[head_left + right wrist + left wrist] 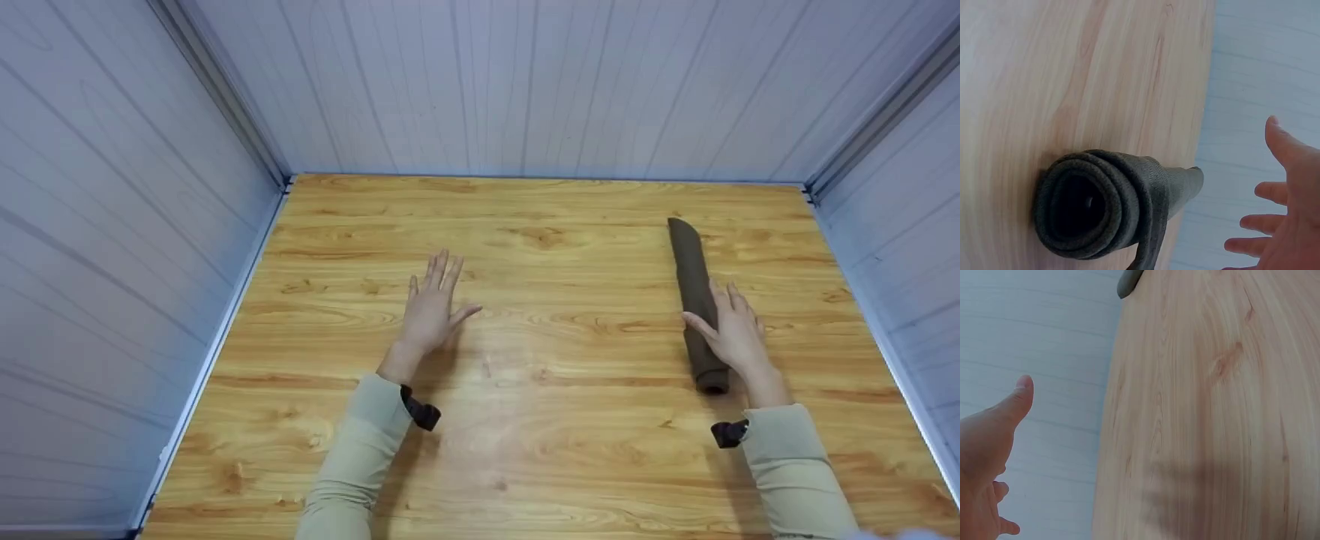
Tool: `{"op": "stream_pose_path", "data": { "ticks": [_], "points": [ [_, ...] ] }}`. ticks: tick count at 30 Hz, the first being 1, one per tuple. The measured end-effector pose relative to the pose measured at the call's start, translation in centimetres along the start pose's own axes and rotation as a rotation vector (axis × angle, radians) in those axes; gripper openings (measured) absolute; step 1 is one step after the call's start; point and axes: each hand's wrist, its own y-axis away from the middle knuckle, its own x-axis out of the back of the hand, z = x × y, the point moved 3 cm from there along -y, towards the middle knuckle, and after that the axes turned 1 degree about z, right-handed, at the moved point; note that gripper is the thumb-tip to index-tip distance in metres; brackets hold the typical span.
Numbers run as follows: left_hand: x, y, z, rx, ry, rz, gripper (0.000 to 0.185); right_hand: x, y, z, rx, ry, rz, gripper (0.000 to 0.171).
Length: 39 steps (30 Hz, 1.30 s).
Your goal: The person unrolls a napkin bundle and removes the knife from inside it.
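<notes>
Hands spread flat over a wooden table, a rolled cloth by the right one.
Right hand (735, 334), fingers straight, holding nothing, lies just beside the dark rolled cloth (696, 300), thumb at its side; contact unclear. Left hand (431, 307), fingers splayed, hovers well apart over the table (562, 247), gripping nothing.

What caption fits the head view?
Open right hand beside a rolled dark olive-brown cloth on the wooden table; open left hand apart.
</notes>
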Motion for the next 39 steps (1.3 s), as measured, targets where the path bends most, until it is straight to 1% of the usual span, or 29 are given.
{"op": "stream_pose_path", "data": {
  "ticks": [5,13,18,24,33,39],
  "points": [
    [-0.5,0.0,1.1,-0.03,0.026,0.032,0.079,0.0,-0.2,0.4,0.004,-0.007,0.026,0.077],
    [-1.6,0.1,3.2,-0.076,0.098,0.059,0.076,0.2,-0.4,1.0,0.004,-0.058,0.067,0.073],
    [-2.2,0.0,4.6,-0.105,0.141,0.07,0.074,0.0,-0.8,1.5,0.007,-0.082,0.072,0.071],
    [-3.5,-0.3,6.2,-0.134,0.167,0.068,0.073,-0.3,-1.2,2.2,-0.006,-0.14,0.074,0.067],
    [-5.6,-0.7,8.6,-0.149,0.168,0.024,0.07,-0.7,-1.5,3.4,-0.057,-0.218,0.066,0.064],
    [-7.0,-1.0,10.0,-0.172,0.193,0.021,0.068,-1.1,-1.8,4.3,-0.101,-0.252,0.066,0.064]
  ]
}}
